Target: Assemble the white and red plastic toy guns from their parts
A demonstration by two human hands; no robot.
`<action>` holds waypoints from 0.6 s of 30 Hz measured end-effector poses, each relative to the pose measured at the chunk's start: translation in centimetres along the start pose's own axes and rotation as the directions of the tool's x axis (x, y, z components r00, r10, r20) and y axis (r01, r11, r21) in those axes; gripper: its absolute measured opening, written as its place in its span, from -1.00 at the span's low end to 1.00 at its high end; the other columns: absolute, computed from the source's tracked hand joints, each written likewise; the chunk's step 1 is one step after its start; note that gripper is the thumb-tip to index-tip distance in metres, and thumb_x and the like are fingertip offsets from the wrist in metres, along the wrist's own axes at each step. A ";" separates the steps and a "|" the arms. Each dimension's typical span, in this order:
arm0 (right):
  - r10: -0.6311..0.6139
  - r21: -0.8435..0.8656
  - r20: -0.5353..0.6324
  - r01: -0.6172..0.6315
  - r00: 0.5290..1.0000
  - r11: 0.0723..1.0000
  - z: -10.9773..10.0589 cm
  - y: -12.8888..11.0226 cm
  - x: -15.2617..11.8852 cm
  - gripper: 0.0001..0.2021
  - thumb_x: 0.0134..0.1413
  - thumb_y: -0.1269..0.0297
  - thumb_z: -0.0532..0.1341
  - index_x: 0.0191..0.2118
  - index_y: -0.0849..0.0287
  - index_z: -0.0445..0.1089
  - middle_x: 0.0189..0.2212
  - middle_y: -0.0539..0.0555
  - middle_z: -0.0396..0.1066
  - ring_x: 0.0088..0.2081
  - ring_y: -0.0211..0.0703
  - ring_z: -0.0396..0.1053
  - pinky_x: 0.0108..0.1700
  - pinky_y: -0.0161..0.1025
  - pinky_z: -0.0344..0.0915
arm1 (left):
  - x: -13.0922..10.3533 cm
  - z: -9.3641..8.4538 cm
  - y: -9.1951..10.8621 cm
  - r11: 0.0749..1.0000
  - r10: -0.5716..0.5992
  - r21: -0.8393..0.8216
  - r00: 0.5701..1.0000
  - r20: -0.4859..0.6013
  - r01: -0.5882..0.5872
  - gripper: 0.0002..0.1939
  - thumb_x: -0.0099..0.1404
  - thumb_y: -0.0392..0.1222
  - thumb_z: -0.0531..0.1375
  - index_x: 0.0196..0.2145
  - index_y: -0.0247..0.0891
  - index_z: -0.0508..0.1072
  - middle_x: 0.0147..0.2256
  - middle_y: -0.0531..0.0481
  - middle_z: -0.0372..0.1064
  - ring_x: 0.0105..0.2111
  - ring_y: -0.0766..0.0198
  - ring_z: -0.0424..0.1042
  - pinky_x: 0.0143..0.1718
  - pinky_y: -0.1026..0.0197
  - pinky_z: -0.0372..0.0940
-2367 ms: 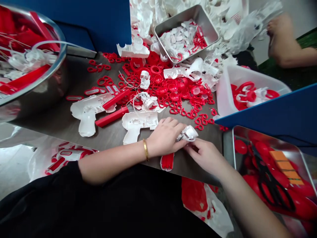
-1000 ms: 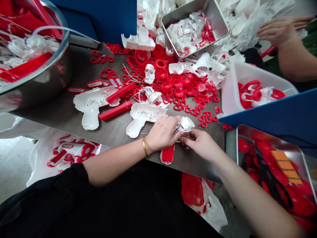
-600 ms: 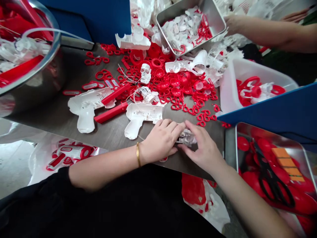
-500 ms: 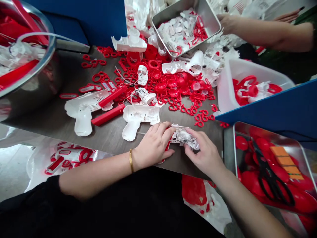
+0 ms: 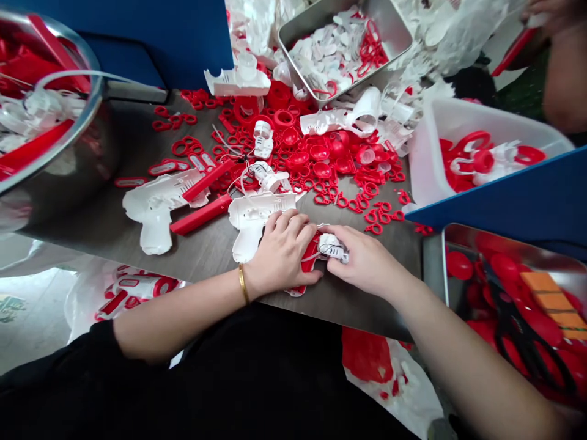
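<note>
My left hand (image 5: 284,253) lies over a red and white toy gun shell part (image 5: 309,256), fingers bent across its top and thumb along its near side. Much of that part is hidden beneath the hand. My right hand (image 5: 367,256) grips a small white plastic mechanism (image 5: 332,245) with a dark wire, between thumb and fingers at the part's right end. Beside my left hand is a white gun-shaped half shell (image 5: 247,238). Farther left lies another white half shell (image 5: 156,235), with a red bar (image 5: 202,215) next to it. Two more white mechanisms (image 5: 263,139) rest behind.
Red rings and caps (image 5: 321,156) are heaped at the table's middle. Behind them stands a metal tray (image 5: 389,58) of white pieces. A steel bowl (image 5: 98,116) is at left; a translucent bin (image 5: 419,153), blue panel (image 5: 518,198) and scissors (image 5: 523,330) are at right. Another person's hand (image 5: 550,18) shows.
My right hand has moved slightly left, and the white mechanism in it is turned and drawn in toward the red part. My left hand has shifted slightly left. The other person's hand has left the metal tray.
</note>
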State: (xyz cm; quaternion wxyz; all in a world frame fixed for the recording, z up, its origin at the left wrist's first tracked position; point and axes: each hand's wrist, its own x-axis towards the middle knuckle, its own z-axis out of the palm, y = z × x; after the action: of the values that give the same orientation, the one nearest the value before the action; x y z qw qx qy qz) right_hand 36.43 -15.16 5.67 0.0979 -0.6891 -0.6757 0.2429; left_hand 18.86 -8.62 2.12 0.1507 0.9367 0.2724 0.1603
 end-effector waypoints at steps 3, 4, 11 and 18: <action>-0.022 0.039 0.071 0.019 0.997 0.999 -0.5 0.8 -0.2 -0.52 -0.06 0.32 0.21 0.07 0.06 0.33 -0.07 0.08 0.47 -0.13 -0.01 0.44 -0.12 -0.15 0.34 | 0.5 -0.1 -0.3 1.000 0.014 0.022 0.999 0.045 -0.015 -0.26 -0.06 0.20 0.29 -0.02 -0.33 0.33 0.02 -0.27 0.27 0.09 -0.18 0.14 0.18 -0.20 -0.07; -0.007 0.087 0.066 0.001 0.998 0.996 -0.6 1.2 -0.5 -0.52 -0.04 0.30 0.21 0.07 0.04 0.32 -0.07 0.07 0.47 -0.14 -0.03 0.45 -0.13 -0.17 0.35 | 0.5 -0.1 -0.3 1.000 0.012 0.023 0.999 0.045 -0.013 -0.24 -0.06 0.21 0.30 -0.01 -0.34 0.32 0.02 -0.28 0.26 0.10 -0.19 0.14 0.19 -0.21 -0.08; 0.204 0.211 -0.249 -0.153 0.947 0.965 1.2 3.2 -2.7 -0.60 0.01 0.26 0.21 0.01 0.09 0.24 -0.13 0.10 0.45 -0.15 -0.02 0.44 -0.11 -0.09 0.37 | 0.7 -0.1 -0.6 0.982 0.188 -0.007 0.977 0.098 -0.188 -0.39 0.12 0.12 0.26 0.02 -0.32 0.32 0.07 -0.24 0.23 0.05 -0.08 0.19 0.05 -0.06 0.13; 0.038 0.081 -0.400 -0.006 0.916 0.997 2.3 3.1 -1.9 -0.63 0.04 0.30 0.22 0.02 0.05 0.36 -0.16 0.14 0.26 -0.10 -0.01 0.35 0.00 -0.01 0.31 | 1.6 -0.1 -0.9 0.984 0.178 -0.031 0.977 0.121 -0.175 -0.22 0.04 0.19 0.29 0.04 -0.47 0.30 0.02 -0.29 0.23 -0.05 -0.04 0.23 0.04 0.00 0.19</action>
State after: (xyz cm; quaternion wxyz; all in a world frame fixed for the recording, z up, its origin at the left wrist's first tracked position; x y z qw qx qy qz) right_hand 38.12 -17.72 2.65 0.2587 -0.7274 -0.6234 0.1238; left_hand 19.69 -6.97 2.23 0.1619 0.9637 0.1767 0.1176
